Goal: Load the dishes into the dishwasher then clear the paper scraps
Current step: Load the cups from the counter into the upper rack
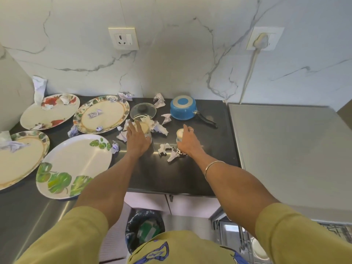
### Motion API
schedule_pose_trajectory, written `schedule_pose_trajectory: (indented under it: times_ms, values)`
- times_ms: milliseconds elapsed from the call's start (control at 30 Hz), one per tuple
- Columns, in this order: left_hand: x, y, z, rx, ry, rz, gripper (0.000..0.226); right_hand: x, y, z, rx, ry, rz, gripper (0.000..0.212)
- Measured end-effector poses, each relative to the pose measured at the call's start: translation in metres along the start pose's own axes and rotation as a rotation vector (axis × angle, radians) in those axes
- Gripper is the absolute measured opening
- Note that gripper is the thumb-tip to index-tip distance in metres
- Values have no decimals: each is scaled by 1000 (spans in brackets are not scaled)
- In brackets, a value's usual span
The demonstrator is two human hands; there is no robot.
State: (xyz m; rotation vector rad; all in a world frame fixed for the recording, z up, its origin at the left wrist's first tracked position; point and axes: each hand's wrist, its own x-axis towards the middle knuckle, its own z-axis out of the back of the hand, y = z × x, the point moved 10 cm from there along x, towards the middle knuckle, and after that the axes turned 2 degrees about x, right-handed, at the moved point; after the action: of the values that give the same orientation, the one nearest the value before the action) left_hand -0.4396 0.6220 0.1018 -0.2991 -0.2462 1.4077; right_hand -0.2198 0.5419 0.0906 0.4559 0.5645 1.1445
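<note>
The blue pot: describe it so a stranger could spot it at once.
Start at the black counter under the marble wall. At its back right, just left of the steel surface, stands the blue pot, upside down with a black handle pointing right. It is the only blue dish there; beside it lie a glass lid and paper scraps.

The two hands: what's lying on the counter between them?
In the head view, crumpled paper scraps lie on the black counter between the left hand and right hand.
</note>
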Motion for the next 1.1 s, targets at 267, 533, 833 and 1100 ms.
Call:
schedule_pose_trajectory:
  times_ms: [267,533,833,1100]
  values:
    - [32,4,-10,47,66,46,88,26,-3,-9,-101,-11,12,71]
    - [41,8,-17,-6,103,118,89,36,-3,-12,-96,-30,7,56]
    - [34,5,-11,-8,62,105,88,26,-2,20,-47,-182,57,60]
    - [9,-33,1,0,32,23,88,5,-15,47,-51,-226,55,61]
